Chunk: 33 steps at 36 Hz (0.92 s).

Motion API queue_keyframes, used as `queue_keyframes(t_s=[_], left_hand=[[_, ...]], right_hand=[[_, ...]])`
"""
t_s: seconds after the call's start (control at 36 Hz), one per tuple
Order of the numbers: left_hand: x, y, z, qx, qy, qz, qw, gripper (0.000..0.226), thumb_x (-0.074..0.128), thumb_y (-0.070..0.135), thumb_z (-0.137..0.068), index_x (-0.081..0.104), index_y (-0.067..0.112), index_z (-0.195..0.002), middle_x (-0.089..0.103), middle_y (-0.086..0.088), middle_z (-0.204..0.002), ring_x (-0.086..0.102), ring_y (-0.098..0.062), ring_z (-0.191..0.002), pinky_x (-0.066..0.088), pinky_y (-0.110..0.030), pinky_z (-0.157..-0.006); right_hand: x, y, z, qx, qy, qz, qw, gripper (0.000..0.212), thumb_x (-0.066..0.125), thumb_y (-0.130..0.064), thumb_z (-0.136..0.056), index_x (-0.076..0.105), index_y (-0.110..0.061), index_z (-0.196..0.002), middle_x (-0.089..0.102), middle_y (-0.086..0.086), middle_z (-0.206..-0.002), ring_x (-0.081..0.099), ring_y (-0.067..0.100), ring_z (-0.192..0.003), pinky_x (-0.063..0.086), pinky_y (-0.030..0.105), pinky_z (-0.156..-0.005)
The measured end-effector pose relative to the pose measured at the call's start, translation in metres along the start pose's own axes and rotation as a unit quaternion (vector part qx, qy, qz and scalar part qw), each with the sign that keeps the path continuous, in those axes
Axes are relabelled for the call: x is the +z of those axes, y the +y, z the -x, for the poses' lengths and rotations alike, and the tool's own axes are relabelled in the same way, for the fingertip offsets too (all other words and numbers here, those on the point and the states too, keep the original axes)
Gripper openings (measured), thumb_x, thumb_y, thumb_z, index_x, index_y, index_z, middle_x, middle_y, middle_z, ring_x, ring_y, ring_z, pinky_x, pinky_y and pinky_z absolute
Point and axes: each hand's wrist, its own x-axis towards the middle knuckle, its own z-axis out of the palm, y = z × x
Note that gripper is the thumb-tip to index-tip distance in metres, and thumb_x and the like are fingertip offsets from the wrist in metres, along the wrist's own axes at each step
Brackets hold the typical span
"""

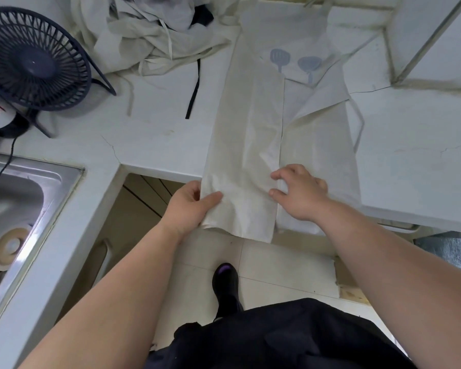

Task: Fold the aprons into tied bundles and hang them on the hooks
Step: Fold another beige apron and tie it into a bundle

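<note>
Head view steeply down over counter (157,145)

Bare counter (157,134) left of my apron (250,145), room to pass; fan (35,59) and crumpled heap (144,35) block the far left; metal frame (423,50) bounds my right

I'm standing in a kitchen. A stainless steel sink (16,169) with its drain plug (8,247) sits at nine o'clock, set into a cracked white countertop (157,129). There's tiled floor (277,262) at six, and an apron (245,139) printed with cooking utensils at twelve.
</note>
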Motion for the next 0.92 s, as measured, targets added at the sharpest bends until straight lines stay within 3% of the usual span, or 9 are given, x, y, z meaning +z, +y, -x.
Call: queue_keyframes(t_s=[0.08, 0.17, 0.25, 0.33, 0.47, 0.56, 0.67, 0.75, 0.92], left_hand=[[-0.001, 0.002, -0.002, 0.024, 0.069, -0.198, 0.977, 0.019, 0.068, 0.030, -0.085, 0.052, 0.019, -0.085, 0.060, 0.007, -0.082, 0.058, -0.014, -0.074, 0.044, -0.024, -0.059], [0.005, 0.008, -0.002, 0.008, 0.058, -0.229, 0.972, 0.036, 0.070, 0.035, -0.083, 0.045, 0.019, -0.103, 0.052, 0.011, -0.087, 0.053, -0.011, -0.077, 0.039, -0.021, -0.056], [0.018, 0.009, -0.001, 0.044, 0.103, -0.272, 0.956, 0.058, 0.074, 0.038, -0.078, 0.043, 0.012, -0.120, 0.050, -0.003, -0.117, 0.052, -0.024, -0.104, 0.046, -0.031, -0.079], [0.035, 0.014, 0.003, 0.089, 0.150, -0.310, 0.935, 0.077, 0.074, 0.037, -0.079, 0.033, 0.014, -0.140, 0.030, -0.009, -0.141, 0.031, -0.027, -0.130, 0.036, -0.037, -0.099], [0.067, 0.027, 0.001, 0.172, 0.066, -0.435, 0.881, 0.044, 0.059, 0.037, -0.090, 0.053, 0.024, -0.131, 0.039, -0.002, -0.142, 0.030, -0.027, -0.131, 0.029, -0.038, -0.105], [0.090, 0.030, -0.003, 0.187, 0.001, -0.403, 0.896, 0.034, 0.057, 0.030, -0.093, 0.059, 0.020, -0.125, 0.046, -0.003, -0.135, 0.036, -0.026, -0.129, 0.027, -0.023, -0.100], [0.112, 0.035, -0.002, 0.197, -0.024, -0.373, 0.906, 0.031, 0.053, 0.017, -0.094, 0.060, 0.014, -0.124, 0.048, -0.004, -0.131, 0.042, -0.023, -0.126, 0.028, -0.014, -0.089], [0.123, 0.040, 0.000, 0.194, -0.006, -0.381, 0.904, 0.038, 0.050, 0.018, -0.094, 0.052, 0.013, -0.131, 0.052, -0.009, -0.128, 0.045, -0.031, -0.120, 0.034, -0.024, -0.094], [0.140, 0.046, -0.003, 0.121, 0.014, -0.333, 0.935, 0.041, 0.056, 0.035, -0.092, 0.050, 0.011, -0.125, 0.056, -0.007, -0.118, 0.053, -0.028, -0.108, 0.044, -0.034, -0.089]], right_hand=[[-0.003, 0.001, 0.000, -0.011, 0.000, -0.028, 1.000, 0.046, 0.050, -0.038, -0.094, 0.041, -0.031, -0.139, 0.029, -0.005, -0.150, 0.026, 0.012, -0.140, 0.015, 0.035, -0.113], [-0.006, 0.006, 0.006, -0.009, 0.094, -0.169, 0.981, 0.043, 0.053, -0.023, -0.095, 0.046, -0.017, -0.137, 0.043, 0.002, -0.142, 0.038, 0.018, -0.133, 0.024, 0.021, -0.106], [-0.011, 0.020, 0.018, 0.044, 0.219, -0.187, 0.957, 0.039, 0.048, -0.015, -0.095, 0.048, -0.013, -0.134, 0.050, 0.006, -0.137, 0.046, 0.023, -0.126, 0.032, 0.026, -0.101], [-0.019, 0.040, 0.025, 0.100, 0.273, -0.163, 0.943, 0.040, 0.044, -0.008, -0.093, 0.048, -0.010, -0.133, 0.050, 0.014, -0.133, 0.047, 0.031, -0.122, 0.036, 0.038, -0.101], [-0.026, 0.068, 0.043, 0.146, 0.277, -0.192, 0.930, 0.043, 0.039, 0.001, -0.091, 0.048, -0.007, -0.132, 0.050, 0.017, -0.130, 0.049, 0.031, -0.120, 0.035, 0.029, -0.095], [-0.019, 0.078, 0.056, 0.178, 0.262, -0.272, 0.909, 0.041, 0.041, -0.001, -0.092, 0.047, -0.007, -0.132, 0.053, 0.014, -0.123, 0.050, 0.029, -0.116, 0.037, 0.030, -0.093], [-0.009, 0.090, 0.063, 0.206, 0.214, -0.353, 0.887, 0.028, 0.052, -0.011, -0.093, 0.048, -0.011, -0.120, 0.054, -0.002, -0.087, 0.057, 0.023, -0.088, 0.042, 0.031, -0.079], [-0.007, 0.092, 0.067, 0.193, 0.175, -0.431, 0.864, 0.012, 0.062, -0.017, -0.089, 0.053, -0.011, -0.096, 0.062, 0.001, -0.082, 0.063, 0.019, -0.077, 0.050, 0.037, -0.074], [-0.012, 0.092, 0.071, 0.190, 0.126, -0.418, 0.879, 0.037, 0.046, -0.042, -0.096, 0.053, -0.007, -0.106, 0.058, 0.001, -0.093, 0.056, 0.022, -0.089, 0.039, 0.026, -0.064]])
